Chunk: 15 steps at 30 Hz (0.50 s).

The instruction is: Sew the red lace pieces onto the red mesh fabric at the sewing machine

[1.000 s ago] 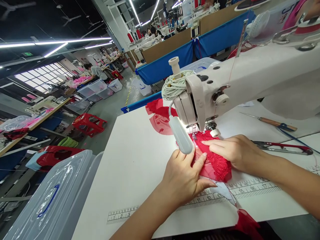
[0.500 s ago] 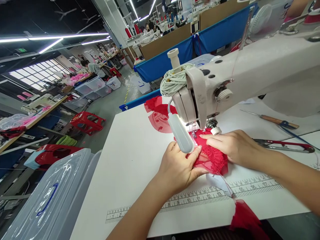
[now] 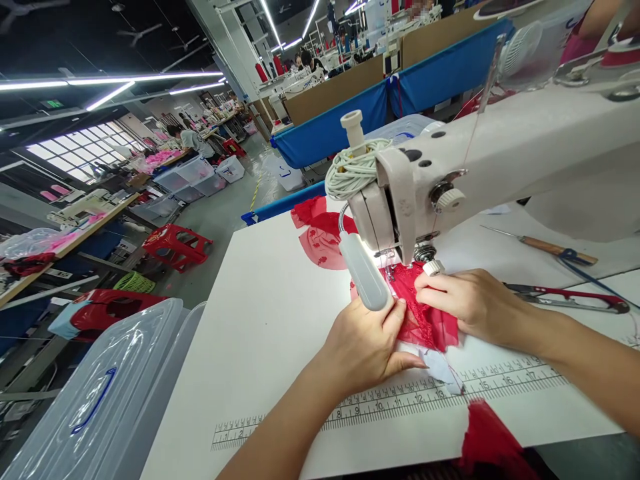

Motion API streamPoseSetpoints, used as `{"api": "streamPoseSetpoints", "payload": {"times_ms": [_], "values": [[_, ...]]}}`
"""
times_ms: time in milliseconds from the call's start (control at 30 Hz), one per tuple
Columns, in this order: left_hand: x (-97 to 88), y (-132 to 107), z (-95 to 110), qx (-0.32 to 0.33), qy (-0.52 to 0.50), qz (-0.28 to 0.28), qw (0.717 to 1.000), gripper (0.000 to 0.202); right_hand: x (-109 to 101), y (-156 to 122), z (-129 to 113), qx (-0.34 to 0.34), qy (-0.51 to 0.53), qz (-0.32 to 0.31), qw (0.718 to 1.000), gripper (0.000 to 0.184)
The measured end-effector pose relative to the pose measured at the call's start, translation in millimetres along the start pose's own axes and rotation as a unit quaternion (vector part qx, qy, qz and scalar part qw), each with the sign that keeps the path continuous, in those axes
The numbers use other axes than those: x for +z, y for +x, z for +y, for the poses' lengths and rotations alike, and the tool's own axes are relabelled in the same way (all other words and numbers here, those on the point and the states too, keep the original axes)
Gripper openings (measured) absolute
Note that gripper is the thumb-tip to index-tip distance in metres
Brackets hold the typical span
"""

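Observation:
Red lace fabric (image 3: 423, 320) lies under the needle area of a white sewing machine (image 3: 520, 147), beside the presser foot (image 3: 390, 272). My left hand (image 3: 363, 343) rests on the fabric's left side, index finger stretched along it and thumb spread toward me. A grey lamp (image 3: 367, 277) hides some of its other fingers. On the right side, the closed fingers of my right hand (image 3: 473, 303) pinch the fabric close to the machine head. A pale scrap (image 3: 443, 373) sticks out below the fabric. Another red piece (image 3: 487, 437) hangs at the table's front edge.
Printed ruler marks (image 3: 380, 407) run along the white table (image 3: 250, 320). Sheer red pieces (image 3: 325, 240) lie behind the lamp. A wooden-handled awl (image 3: 555, 248) and red-handled thread snips (image 3: 575, 297) lie to the right. Clear plastic bins (image 3: 110, 380) stand at the left.
The lace fabric now lies flatter and more spread out. My right fingers have drawn slightly back toward me, and my left thumb has moved off the fabric's lower edge.

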State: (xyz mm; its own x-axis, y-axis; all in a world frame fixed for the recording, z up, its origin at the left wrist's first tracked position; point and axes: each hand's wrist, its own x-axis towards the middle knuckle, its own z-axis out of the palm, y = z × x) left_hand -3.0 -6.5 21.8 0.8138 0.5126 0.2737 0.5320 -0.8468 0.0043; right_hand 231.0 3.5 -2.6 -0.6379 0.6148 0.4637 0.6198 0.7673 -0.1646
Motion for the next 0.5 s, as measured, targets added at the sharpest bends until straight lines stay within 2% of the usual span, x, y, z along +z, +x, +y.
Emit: {"api": "streamPoseSetpoints", "payload": {"times_ms": [300,500], "values": [[2.2,1,8,-0.014,-0.001,0.006,1.0,0.089,12,-6,1,0.014,-0.008,0.015,1.0,0.034],[7.4,-5,12,-0.005,0.042,0.031,0.999,0.087,5,-3,-1,0.026,-0.015,0.004,1.0,0.033]]}}
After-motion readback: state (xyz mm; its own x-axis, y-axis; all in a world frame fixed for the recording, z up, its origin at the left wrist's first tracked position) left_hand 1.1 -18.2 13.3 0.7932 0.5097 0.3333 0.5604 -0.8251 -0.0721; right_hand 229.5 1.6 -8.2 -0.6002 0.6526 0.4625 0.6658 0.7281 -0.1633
